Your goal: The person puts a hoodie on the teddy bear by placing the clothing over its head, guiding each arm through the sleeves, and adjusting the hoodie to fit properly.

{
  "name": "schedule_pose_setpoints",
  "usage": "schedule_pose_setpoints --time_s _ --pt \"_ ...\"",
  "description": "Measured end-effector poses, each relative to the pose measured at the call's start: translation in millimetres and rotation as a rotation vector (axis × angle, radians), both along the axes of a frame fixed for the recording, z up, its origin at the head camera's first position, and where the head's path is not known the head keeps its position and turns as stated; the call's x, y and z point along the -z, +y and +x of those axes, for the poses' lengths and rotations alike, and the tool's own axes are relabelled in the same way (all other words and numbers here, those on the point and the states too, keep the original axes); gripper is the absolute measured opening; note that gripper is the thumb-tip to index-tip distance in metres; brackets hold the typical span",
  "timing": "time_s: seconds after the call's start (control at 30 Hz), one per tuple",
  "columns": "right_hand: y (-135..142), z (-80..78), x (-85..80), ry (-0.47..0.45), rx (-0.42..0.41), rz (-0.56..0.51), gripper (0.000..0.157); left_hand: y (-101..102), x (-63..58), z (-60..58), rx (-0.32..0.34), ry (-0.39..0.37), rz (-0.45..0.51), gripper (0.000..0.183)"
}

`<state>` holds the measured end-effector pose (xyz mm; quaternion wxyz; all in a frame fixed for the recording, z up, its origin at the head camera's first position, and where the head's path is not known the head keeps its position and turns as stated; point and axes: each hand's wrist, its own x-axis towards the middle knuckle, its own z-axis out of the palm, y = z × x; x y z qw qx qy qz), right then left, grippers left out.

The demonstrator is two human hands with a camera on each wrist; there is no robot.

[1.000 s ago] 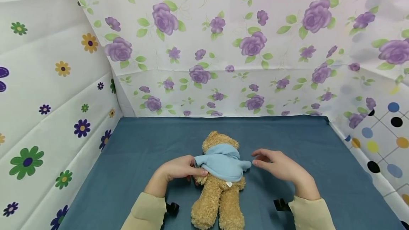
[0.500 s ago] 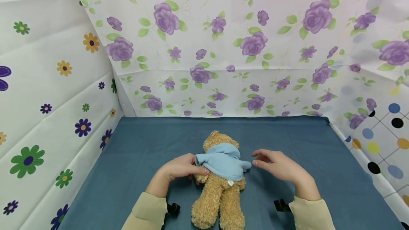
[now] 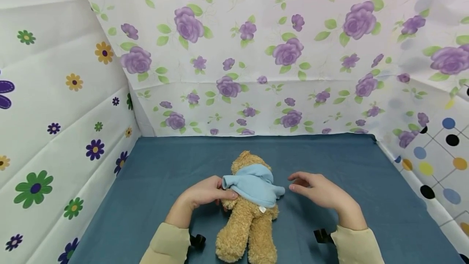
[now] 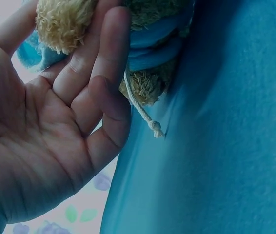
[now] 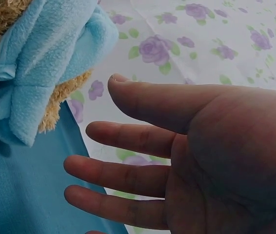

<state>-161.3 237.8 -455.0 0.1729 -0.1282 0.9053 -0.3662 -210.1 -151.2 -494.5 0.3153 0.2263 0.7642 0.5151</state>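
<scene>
A tan plush teddy bear (image 3: 243, 223) in a light blue hoodie (image 3: 254, 184) lies back up on the blue cloth, head away from me. With my left hand (image 3: 205, 194) I pinch its left-side arm near the sleeve end. The left wrist view shows the furry paw (image 4: 65, 24) between thumb and fingers, the other fingers curving beneath. A knotted drawstring (image 4: 140, 105) dangles under the bear. To the right, my right hand (image 3: 322, 190) hovers just off the other sleeve, holding nothing. Its fingers are spread in the right wrist view. The bear's face is hidden.
Blue cloth (image 3: 176, 154) covers the table. A white sheet with purple roses (image 3: 220, 31) hangs behind, a flower-print sheet (image 3: 55, 105) stands at left, and a dotted sheet (image 3: 439, 158) at right. A small white tag (image 3: 262, 210) sticks out below the hoodie.
The bear has shifted slightly left, legs included, and the gap between its right-side sleeve and my right hand is a little wider. My left hand keeps its pinch; my right hand stays put.
</scene>
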Motion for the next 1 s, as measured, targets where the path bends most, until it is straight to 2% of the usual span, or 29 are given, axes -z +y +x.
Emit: schedule_pose_setpoints --time_s 0.17,0.6,0.73,1.0 --pt "0 -0.3 0.0 -0.006 0.003 -0.005 0.05 -4 -1.5 -0.5 -0.004 0.017 0.02 0.042" --pt "-1 0.0 2.4 -0.01 0.003 0.002 0.05 -12 -10.7 -0.6 -0.049 0.047 0.044 0.051" --pt "-1 -0.3 0.7 -0.008 0.001 0.005 0.051 -15 -14.2 -0.4 -0.065 0.077 0.066 0.052" --pt "-2 -0.8 4.4 -0.013 -0.004 0.007 0.05 -24 -25.7 4.3 -0.127 0.184 0.075 0.053"
